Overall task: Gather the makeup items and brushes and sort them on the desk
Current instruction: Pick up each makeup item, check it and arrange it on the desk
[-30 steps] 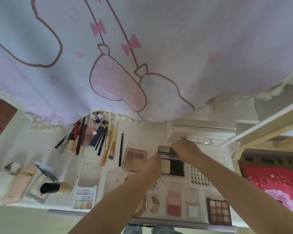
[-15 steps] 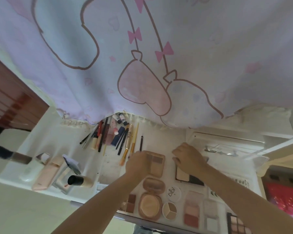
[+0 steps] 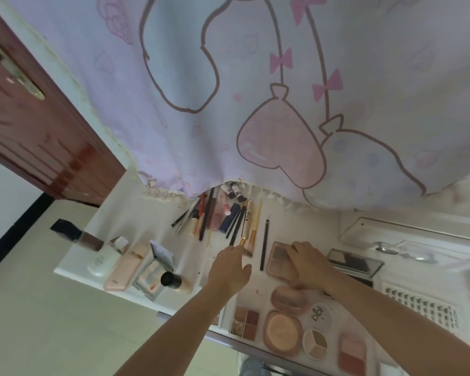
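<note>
Fingers (image 3: 300, 249) of right hand (image 3: 310, 263) flat on eyeshadow palette (image 3: 278, 257)

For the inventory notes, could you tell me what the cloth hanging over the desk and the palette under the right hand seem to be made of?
The cloth looks like thin matte woven fabric: it drapes in folds and has a frilled hem. The palette under the right hand looks like smooth hard plastic, probably, holding matte brown powder pans.
</note>
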The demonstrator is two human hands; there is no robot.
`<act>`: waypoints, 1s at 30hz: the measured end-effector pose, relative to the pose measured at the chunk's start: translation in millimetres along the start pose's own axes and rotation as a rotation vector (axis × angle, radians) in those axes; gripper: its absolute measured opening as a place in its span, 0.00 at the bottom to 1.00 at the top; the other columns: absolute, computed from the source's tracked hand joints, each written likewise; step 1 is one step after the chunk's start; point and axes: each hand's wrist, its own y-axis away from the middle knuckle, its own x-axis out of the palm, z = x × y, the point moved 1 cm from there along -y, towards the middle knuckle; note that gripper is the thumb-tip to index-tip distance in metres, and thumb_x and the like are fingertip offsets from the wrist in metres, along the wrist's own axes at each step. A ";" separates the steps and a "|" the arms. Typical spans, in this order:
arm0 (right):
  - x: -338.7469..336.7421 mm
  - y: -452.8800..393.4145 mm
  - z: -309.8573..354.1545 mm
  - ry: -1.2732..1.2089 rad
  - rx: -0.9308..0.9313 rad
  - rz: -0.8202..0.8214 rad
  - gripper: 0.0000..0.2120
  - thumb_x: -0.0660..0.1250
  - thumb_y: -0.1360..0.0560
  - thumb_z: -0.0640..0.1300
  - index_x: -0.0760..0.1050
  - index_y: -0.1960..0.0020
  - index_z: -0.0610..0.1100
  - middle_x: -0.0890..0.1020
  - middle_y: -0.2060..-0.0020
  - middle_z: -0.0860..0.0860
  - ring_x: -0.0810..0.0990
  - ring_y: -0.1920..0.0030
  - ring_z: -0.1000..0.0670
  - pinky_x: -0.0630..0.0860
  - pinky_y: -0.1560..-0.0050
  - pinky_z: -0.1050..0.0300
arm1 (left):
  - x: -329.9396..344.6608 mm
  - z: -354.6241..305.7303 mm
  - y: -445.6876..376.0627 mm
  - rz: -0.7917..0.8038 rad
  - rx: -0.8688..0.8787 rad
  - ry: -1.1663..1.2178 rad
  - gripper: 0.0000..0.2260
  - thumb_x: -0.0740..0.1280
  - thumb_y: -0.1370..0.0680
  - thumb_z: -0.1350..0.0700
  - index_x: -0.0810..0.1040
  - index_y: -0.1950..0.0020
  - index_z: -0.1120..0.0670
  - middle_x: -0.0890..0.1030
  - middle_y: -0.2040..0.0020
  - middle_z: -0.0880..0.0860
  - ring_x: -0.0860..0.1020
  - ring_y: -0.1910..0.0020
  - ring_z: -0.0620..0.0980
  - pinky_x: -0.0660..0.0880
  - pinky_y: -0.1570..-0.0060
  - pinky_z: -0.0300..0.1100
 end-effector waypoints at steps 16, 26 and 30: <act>-185.3 79.7 -1.0 -0.588 -0.182 -0.227 0.19 0.71 0.32 0.47 0.75 0.42 0.48 0.78 0.51 0.53 0.77 0.49 0.53 0.72 0.49 0.68 | -98.6 -80.8 4.0 0.215 0.326 0.887 0.29 0.67 0.28 0.69 0.61 0.29 0.58 0.67 0.32 0.52 0.68 0.37 0.44 0.69 0.40 0.35; -249.6 114.8 -15.2 -0.713 -0.210 -0.305 0.15 0.64 0.30 0.50 0.75 0.45 0.48 0.77 0.54 0.52 0.75 0.51 0.54 0.69 0.55 0.74 | -152.1 -136.0 17.7 0.081 0.387 0.845 0.21 0.71 0.29 0.58 0.68 0.40 0.47 0.74 0.42 0.50 0.73 0.40 0.50 0.66 0.32 0.45; -265.8 112.9 -17.0 -0.783 -0.200 -0.379 0.09 0.68 0.30 0.52 0.79 0.53 0.49 0.81 0.59 0.48 0.77 0.55 0.51 0.72 0.50 0.57 | -160.9 -151.1 18.4 0.081 0.357 1.051 0.35 0.75 0.43 0.51 0.68 0.38 0.51 0.75 0.43 0.53 0.74 0.40 0.51 0.68 0.36 0.43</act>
